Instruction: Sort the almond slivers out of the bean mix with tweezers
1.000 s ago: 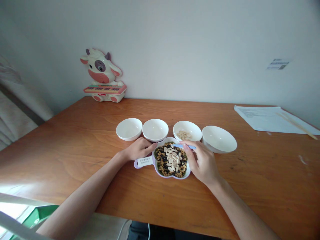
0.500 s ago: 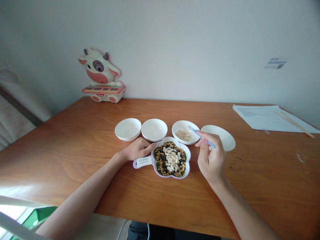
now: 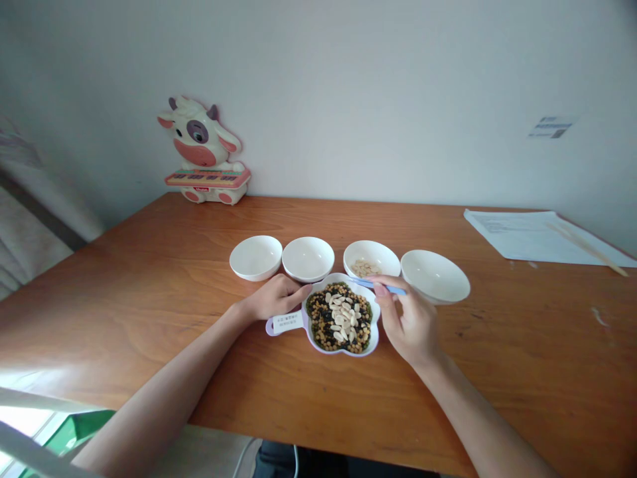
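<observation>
A white-and-lilac flower-shaped bowl (image 3: pixel 374 337) with a labelled handle (image 3: pixel 287 322) rests on the table. It holds mixed beans, dark and yellowish, with pale flat seeds (image 3: pixel 343 317) heaped on top. My left hand (image 3: pixel 279 297) is closed on its left rim, thumb on the edge. Pinched in my right hand (image 3: pixel 409 323) are slim blue tweezers (image 3: pixel 383 287), their tips over the bowl's far rim; whether a seed is between the tips I cannot tell. Just behind is a white bowl (image 3: pixel 383 251) with several pale seeds (image 3: pixel 365 267) in it.
Two white bowls (image 3: pixel 255 257) stand at the left of the row, and another white bowl (image 3: pixel 442 272) at its right end. A cow toy keyboard (image 3: pixel 206 153) sits at the back left. Papers (image 3: pixel 522 234) and wooden chopsticks (image 3: pixel 590 249) lie at the right.
My right hand has moved left and toward me, bringing the tweezers from above the bowl of pale seeds to the flower-shaped bowl's far rim. My left hand stays put.
</observation>
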`<state>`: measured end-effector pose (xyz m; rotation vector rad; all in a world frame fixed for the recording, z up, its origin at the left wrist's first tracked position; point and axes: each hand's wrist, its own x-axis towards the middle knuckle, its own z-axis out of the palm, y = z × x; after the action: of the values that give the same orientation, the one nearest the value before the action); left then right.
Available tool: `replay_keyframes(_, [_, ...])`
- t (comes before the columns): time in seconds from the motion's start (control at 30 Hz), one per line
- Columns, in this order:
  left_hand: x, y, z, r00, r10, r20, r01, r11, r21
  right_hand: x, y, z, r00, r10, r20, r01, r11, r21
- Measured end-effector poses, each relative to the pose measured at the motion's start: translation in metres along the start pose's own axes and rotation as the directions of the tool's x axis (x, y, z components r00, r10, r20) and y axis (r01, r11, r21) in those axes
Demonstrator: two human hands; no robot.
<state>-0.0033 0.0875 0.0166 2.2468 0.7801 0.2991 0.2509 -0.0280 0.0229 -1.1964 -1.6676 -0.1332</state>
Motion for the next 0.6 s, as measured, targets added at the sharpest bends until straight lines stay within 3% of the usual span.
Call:
replay_keyframes(0.2, [-0.0004,-0.0005,0.0004,1.000,0.006,-0.007,-0.006,1.000,0.000,-0.0037,-0.0030,0.0030,0.994,-0.040,0.099,0.036,0.999,0.039])
replay_keyframes(0.6, [-0.0003,-0.0015,0.0008,1.000,0.020,-0.005,-0.020,0.999,-0.028,0.0031,-0.0086,0.0007,0.993,-0.104,0.049,0.101,0.994,0.051])
